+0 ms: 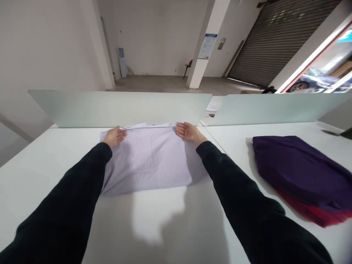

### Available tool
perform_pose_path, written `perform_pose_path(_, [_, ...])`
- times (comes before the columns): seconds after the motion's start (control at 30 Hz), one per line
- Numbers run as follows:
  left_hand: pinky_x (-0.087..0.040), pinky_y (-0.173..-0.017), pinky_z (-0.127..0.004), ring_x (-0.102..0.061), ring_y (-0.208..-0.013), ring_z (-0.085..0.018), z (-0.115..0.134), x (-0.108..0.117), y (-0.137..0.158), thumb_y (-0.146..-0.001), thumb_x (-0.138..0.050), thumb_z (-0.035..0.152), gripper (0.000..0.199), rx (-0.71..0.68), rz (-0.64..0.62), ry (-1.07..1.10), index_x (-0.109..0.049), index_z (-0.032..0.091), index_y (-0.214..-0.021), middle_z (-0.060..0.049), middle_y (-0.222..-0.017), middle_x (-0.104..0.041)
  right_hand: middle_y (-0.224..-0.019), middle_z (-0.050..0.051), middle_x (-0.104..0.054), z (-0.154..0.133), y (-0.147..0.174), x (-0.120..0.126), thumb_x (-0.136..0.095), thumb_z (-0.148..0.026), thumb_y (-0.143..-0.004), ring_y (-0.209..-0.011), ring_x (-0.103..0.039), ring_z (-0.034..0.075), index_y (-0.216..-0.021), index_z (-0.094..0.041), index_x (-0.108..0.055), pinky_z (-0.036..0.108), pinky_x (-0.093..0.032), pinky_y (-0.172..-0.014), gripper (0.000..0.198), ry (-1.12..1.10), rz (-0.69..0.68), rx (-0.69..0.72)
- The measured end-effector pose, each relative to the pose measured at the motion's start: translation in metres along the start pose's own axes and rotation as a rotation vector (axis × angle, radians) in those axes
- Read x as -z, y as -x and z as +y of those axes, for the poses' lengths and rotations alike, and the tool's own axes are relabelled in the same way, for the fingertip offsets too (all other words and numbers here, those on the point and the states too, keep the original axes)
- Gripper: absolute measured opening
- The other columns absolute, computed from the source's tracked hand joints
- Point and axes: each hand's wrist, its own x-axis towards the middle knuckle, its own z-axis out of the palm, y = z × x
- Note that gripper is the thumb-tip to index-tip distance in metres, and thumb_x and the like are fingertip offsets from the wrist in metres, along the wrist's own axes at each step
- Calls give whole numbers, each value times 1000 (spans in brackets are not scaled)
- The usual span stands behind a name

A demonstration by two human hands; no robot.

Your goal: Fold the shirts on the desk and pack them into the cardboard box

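A pale lilac cloth with fine dark stripes [148,161] lies spread on the white table in front of me, its far edge by the frosted divider. Near its far left corner, my left hand [115,136] has its fingers closed on the edge. Toward the far right part, my right hand [189,131] grips the same edge, fingers pressed together and palm partly turned to me. Between the hands the far edge runs nearly straight, with a narrow fold. Soft wrinkles cross the cloth at lower left, and my right sleeve overlaps its right side.
A frosted glass divider [132,108] stands along the table's back edge, with a second panel [269,110] to the right. Dark purple folded fabric [299,170] lies on red fabric [321,216] at right. The white table [44,194] has a seam right of the cloth.
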Motion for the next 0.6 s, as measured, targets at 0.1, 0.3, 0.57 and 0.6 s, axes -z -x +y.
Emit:
perform_pose_path(0.1, [-54, -65, -25, -65, -77, -15, -4, 7, -5, -96, -44, 38, 34, -48, -30, -15, -58, 9, -104, -19, -108, -64, -84, 11, -71, 5, -12, 10, -39, -32, -100, -75, -69, 18, -100, -11, -56, 34, -54, -73, 27, 106, -17, 45])
perform_pose_path(0.3, [-51, -88, -34, -64, -100, -19, -5, 86, 34, -86, -56, 49, 39, -305, -119, -317, -61, 15, -106, -13, -123, -61, -96, 11, -71, 15, 33, 67, -67, -30, -83, -82, -68, 18, -93, -15, -66, 31, -53, -80, 18, 519, 32, 316])
perform_pose_path(0.57, [-45, -97, -43, -56, -115, -30, -60, 182, 121, -72, -51, 65, 52, -223, 88, -845, -67, 21, -95, -9, -118, -67, -79, 8, -71, 49, 140, 147, -57, -61, -74, -76, -64, 25, -76, -19, -72, 35, -47, -71, 45, 1174, 252, 405])
perform_pose_path(0.6, [-45, -96, -42, -57, -113, -30, -67, 181, 130, -72, -50, 65, 52, -239, 81, -902, -68, 22, -94, -8, -115, -68, -77, 8, -71, 54, 151, 148, -54, -62, -74, -76, -63, 25, -75, -19, -72, 35, -46, -70, 47, 1229, 265, 401])
